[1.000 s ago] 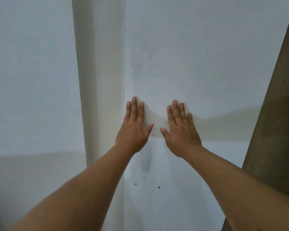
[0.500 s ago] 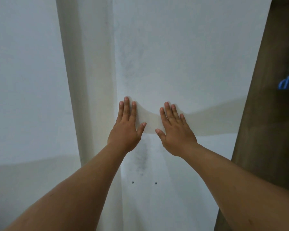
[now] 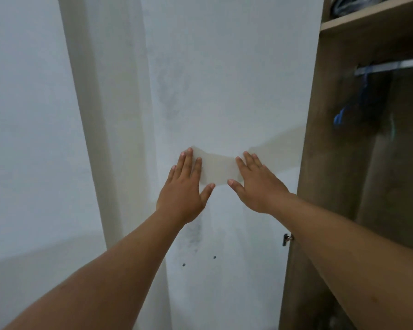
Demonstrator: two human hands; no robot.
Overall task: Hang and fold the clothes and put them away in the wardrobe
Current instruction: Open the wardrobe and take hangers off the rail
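Pressing left hand (image 3: 183,190) and right hand (image 3: 256,186), fingers straight, flat on white wardrobe door (image 3: 224,91), beside open wardrobe (image 3: 343,139).

A plain white painted wall (image 3: 29,115) meets a projecting white pillar (image 3: 100,115), its wider face (image 3: 224,79) smudged grey, with two small dark holes (image 3: 183,264) lower down; soft, even light falls across it, a pale shadow band crossing at mid-height

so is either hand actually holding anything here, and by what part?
Nothing is held. The left hand and right hand lie flat, fingers straight, against the white wall.
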